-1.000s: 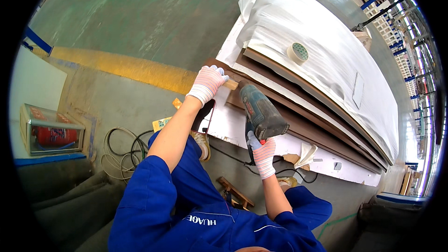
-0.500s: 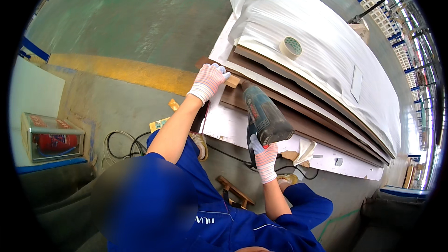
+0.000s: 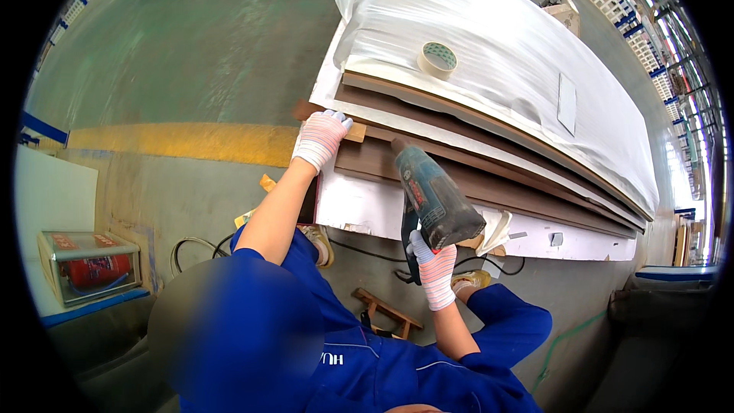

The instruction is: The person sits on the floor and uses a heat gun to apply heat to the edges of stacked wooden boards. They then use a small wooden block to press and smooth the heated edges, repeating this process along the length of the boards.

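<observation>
My left hand point(image 3: 321, 138), in a striped knit glove with pale fingertips, is closed around a small light wood block point(image 3: 355, 132). It rests the block at the left end of a dark brown board point(image 3: 375, 159). My right hand point(image 3: 436, 268), gloved the same way, grips the handle of a blue-and-black corded heat gun point(image 3: 437, 195). The gun's nozzle points up and left at the board, a short gap to the right of the block. Under the brown boards lies a white slab point(image 3: 355, 203).
White foam wrap point(image 3: 489, 23) covers the stack behind; a tape roll point(image 3: 437, 60) sits on it. A black cord point(image 3: 359, 246) runs along the floor. A small wooden stool point(image 3: 386, 312) stands between my legs. A boxed fire extinguisher point(image 3: 93, 269) is at left.
The whole view has shifted, so the stack appears farther left. The gap between the heat gun's nozzle and the wood block has widened. Both hands keep their holds.
</observation>
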The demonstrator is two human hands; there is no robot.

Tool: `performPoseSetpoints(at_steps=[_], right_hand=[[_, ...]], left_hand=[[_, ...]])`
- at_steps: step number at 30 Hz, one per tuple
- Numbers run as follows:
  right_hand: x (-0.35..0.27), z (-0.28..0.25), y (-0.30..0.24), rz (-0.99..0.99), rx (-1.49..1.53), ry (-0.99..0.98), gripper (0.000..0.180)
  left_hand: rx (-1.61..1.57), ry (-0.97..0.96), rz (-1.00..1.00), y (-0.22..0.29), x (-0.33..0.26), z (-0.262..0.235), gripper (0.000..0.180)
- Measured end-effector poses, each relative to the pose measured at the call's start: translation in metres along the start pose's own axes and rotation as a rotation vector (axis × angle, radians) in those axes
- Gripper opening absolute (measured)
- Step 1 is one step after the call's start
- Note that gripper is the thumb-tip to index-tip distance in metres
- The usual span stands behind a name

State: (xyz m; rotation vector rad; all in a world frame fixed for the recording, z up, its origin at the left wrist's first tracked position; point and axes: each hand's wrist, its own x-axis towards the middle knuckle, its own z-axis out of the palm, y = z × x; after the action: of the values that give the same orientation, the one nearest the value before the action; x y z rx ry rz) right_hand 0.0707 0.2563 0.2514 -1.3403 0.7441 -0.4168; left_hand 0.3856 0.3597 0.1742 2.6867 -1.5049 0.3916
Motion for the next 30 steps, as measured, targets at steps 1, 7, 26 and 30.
performPoseSetpoints(at_steps=[1, 7, 26, 30], right_hand=[[-0.001, -0.004, 0.0, 0.003, -0.017, 0.001, 0.018], [-0.012, -0.025, -0.002, 0.039, -0.147, -0.018, 0.017], [-0.039, -0.091, -0.016, 0.11, -0.018, 0.178, 0.012], [-0.029, -0.117, -0.027, 0.051, 0.098, 0.07, 0.013]], left_hand=[[-0.007, -0.001, 0.001, 0.0, 0.001, 0.002, 0.02], [-0.038, -0.089, 0.024, -0.003, 0.003, 0.008, 0.013], [-0.054, -0.014, 0.297, 0.092, 0.06, 0.0, 0.008], [-0.079, -0.138, 0.231, 0.099, 0.064, -0.016, 0.011]])
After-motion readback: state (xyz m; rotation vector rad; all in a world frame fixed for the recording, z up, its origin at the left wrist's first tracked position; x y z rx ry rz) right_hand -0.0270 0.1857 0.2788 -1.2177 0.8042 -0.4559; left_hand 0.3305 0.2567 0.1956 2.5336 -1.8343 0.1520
